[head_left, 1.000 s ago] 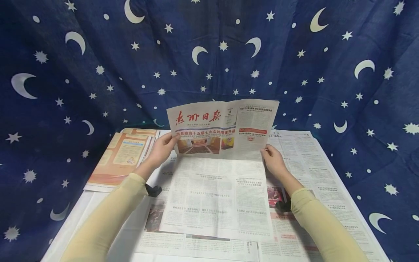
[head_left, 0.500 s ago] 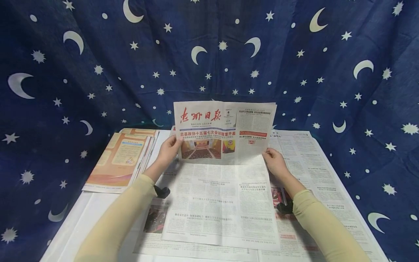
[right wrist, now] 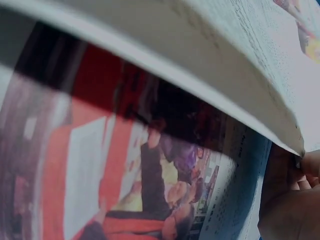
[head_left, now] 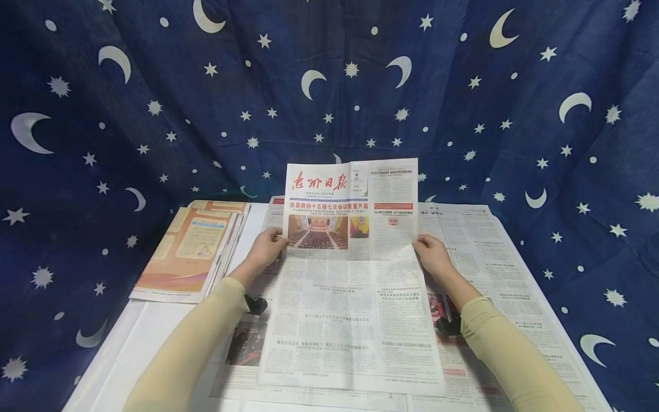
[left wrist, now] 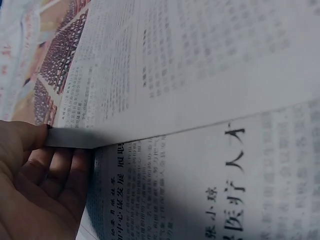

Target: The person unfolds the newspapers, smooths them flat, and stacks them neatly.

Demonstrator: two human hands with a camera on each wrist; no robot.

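Observation:
A newspaper (head_left: 329, 286) with a red masthead and a colour photo of a hall is held up over the table, its upper half raised and its lower part sloping toward me. My left hand (head_left: 269, 247) pinches its left edge, thumb on the front and fingers behind, as the left wrist view shows with the hand (left wrist: 45, 175) at the paper's border. On the opposite edge, at about the same height, my right hand (head_left: 431, 253) pinches the paper between thumb and fingers. In the right wrist view only part of that hand (right wrist: 295, 192) shows.
Open newspaper sheets (head_left: 494, 274) lie beneath, spread over the white table (head_left: 128, 343). At the left stands a stack of orange-covered booklets (head_left: 185, 252). A dark blue curtain (head_left: 329, 74) with moons and stars hangs behind the table.
The newspaper's top half has straightened from a tilted, bent position to nearly flat and upright. My left hand has shifted right and slightly down; my right hand has barely moved.

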